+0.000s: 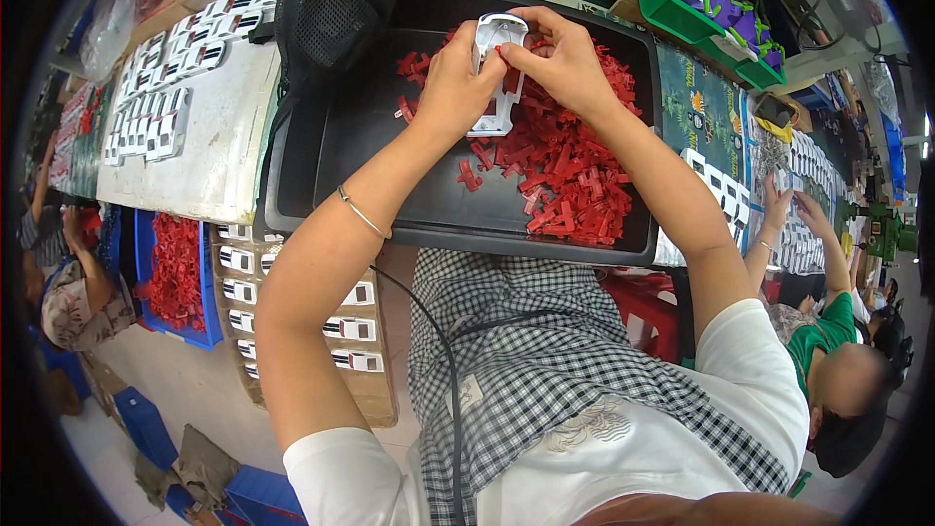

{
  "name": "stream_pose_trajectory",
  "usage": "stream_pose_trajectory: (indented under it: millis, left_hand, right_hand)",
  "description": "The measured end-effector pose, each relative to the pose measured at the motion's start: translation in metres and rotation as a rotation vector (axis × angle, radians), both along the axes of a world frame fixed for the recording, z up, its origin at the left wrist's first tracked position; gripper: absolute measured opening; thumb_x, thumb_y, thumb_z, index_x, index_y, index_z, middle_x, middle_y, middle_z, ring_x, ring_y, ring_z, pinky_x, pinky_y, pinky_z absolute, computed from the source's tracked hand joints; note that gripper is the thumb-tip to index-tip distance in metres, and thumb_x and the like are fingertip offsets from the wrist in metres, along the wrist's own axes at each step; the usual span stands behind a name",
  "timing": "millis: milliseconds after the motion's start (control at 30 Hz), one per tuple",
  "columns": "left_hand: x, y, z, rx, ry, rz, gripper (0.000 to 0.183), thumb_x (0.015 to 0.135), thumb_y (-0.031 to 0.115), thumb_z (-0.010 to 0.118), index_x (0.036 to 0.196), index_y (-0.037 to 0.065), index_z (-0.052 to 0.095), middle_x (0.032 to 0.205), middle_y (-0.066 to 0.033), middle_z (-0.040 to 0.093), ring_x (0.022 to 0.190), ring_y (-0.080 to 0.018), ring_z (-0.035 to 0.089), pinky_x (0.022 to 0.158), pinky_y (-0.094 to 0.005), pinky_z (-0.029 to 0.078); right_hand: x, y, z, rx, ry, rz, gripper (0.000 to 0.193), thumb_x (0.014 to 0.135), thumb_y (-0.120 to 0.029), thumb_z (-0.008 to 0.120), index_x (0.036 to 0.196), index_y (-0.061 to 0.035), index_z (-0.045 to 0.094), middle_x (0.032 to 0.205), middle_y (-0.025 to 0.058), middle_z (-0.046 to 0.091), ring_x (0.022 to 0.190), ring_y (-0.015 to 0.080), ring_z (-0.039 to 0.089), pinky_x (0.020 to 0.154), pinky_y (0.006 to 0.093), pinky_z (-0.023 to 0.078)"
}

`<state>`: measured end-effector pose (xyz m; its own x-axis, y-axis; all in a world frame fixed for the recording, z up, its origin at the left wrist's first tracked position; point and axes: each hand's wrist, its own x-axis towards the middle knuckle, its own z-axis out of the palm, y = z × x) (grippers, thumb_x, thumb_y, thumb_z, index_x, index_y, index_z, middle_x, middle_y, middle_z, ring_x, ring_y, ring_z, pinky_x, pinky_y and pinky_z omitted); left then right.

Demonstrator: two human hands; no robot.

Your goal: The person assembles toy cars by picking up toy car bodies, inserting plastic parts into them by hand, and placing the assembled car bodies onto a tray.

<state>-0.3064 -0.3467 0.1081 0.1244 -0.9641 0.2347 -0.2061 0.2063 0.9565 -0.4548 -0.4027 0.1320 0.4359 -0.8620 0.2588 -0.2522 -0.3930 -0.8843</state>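
Clasping a white shell point(505, 102) above the tray point(390, 197) is the left grip point(466, 76); the right grip point(538, 51) pinches a red part point(501, 51) at the shell. Loose red pieces point(584, 197) heap in the tray's right half; more shells point(166, 124) sit left of it.

White plastic shell point(495, 119): shows hollow inner face and rounded far end; is held from both sides above black tray point(390, 185), lengthwise away from the body. Single red piece point(501, 52): shows at the hollow, mostly covered; cannot tell whether seated. Loose red pieces point(584, 185): look small, bar-like, with side arms; lie jumbled in tray's right part, a few scattered leftward
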Motion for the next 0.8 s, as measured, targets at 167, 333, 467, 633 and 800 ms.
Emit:
stream_pose_trajectory:
  millis: [167, 333, 467, 633, 800]
  left_hand:
    - [0.000, 0.004, 0.007, 0.034, -0.076, 0.017, 0.024, 0.086, 0.014, 0.055, 0.102, -0.004, 0.053, 0.080, -0.0232, 0.065, 0.074, -0.0377, 0.065, 0.066, -0.0424, 0.049]
    - [-0.001, 0.007, 0.010, 0.069, -0.100, 0.007, 0.025, 0.085, 0.014, 0.054, 0.104, -0.004, 0.051, 0.078, -0.0248, 0.063, 0.074, -0.0399, 0.065, 0.065, -0.0445, 0.048]
    - [-0.001, 0.006, 0.007, 0.046, -0.167, 0.013, 0.020, 0.089, 0.012, 0.053, 0.103, -0.001, 0.051, 0.073, -0.0130, 0.061, 0.064, -0.0198, 0.061, 0.061, -0.0329, 0.047]
    - [0.001, 0.005, 0.008, 0.023, -0.095, 0.019, 0.025, 0.085, 0.012, 0.054, 0.106, -0.002, 0.049, 0.081, -0.0257, 0.063, 0.075, -0.0417, 0.064, 0.064, -0.0455, 0.048]
    - [0.021, 0.019, 0.036, -0.061, -0.167, -0.023, 0.026, 0.084, 0.012, 0.056, 0.106, -0.001, 0.050, 0.083, -0.0283, 0.061, 0.083, -0.0453, 0.062, 0.069, -0.0465, 0.048]
  right_hand:
    - [-0.002, -0.003, -0.004, -0.002, 0.000, 0.027, 0.041, 0.076, -0.013, 0.074, 0.110, 0.0061, 0.062, 0.080, 0.0051, 0.063, 0.070, 0.0094, 0.055, 0.067, 0.0243, 0.049]
    - [-0.005, -0.001, -0.003, 0.047, 0.005, 0.055, 0.038, 0.078, -0.009, 0.073, 0.111, 0.0056, 0.059, 0.084, 0.0038, 0.062, 0.074, 0.0070, 0.055, 0.068, 0.0216, 0.048]
    - [-0.002, 0.003, -0.003, 0.036, 0.018, 0.042, 0.033, 0.081, -0.006, 0.071, 0.109, 0.0036, 0.056, 0.090, 0.0029, 0.062, 0.078, 0.0047, 0.056, 0.068, 0.0193, 0.047]
    - [0.007, 0.005, -0.002, 0.030, 0.016, 0.010, 0.034, 0.079, -0.007, 0.072, 0.108, 0.0028, 0.057, 0.087, 0.0022, 0.061, 0.073, 0.0051, 0.052, 0.064, 0.0201, 0.045]
    - [0.000, 0.010, 0.015, -0.020, -0.160, 0.147, 0.042, 0.082, -0.011, 0.072, 0.118, 0.0007, 0.053, 0.090, 0.0036, 0.058, 0.087, 0.0106, 0.057, 0.077, 0.0245, 0.046]
